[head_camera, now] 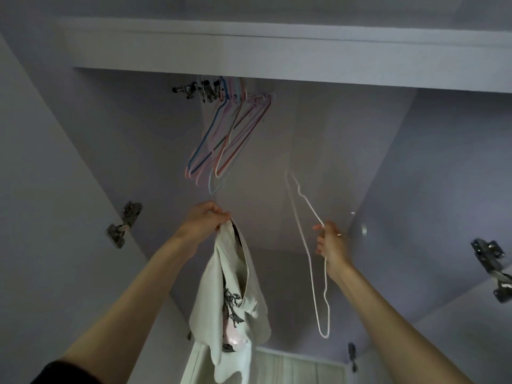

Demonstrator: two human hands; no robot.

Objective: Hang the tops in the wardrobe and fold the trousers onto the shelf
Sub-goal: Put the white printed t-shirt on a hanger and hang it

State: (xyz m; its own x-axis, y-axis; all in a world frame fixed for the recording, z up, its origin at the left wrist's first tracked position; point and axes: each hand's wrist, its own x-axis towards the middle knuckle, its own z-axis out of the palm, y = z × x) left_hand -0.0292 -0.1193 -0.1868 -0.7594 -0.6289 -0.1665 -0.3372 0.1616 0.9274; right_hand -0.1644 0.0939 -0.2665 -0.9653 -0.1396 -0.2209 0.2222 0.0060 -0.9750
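— Two hands are up in front of us, both raised into the open wardrobe (318, 151). What has the left hand (206, 221) got?

— We have its fingers curled tight round the top edge of a pale top (221, 284), which hangs straight down from that grip. A dark printed figure shows on the fabric, and a bit of pink near the lower folds; whether that pink is lining or another garment, we cannot tell from this angle.

— And the right hand (331, 243)?

— We pinch a white wire hanger (310, 253) with it, thumb and fingers closed on the thin wire. One end of the hanger points up and away to the far left, the looped end dangles below our wrist. Hanger and top are apart, the top to the left, the hanger to the right.

— What hangs farther in?

— A bunch of coloured hangers (221, 142), blue, pink and red among them, slung from high up at the far left, just beyond our left hand. Beside their hooks sit a few metal clips (199, 91).

— Anything on the sides?

— We see a metal hinge (123, 224) on the left door and another hinge (491, 264) on the right door. Low down, near us, a pale panelled surface (291, 367) shows behind the hanging top.
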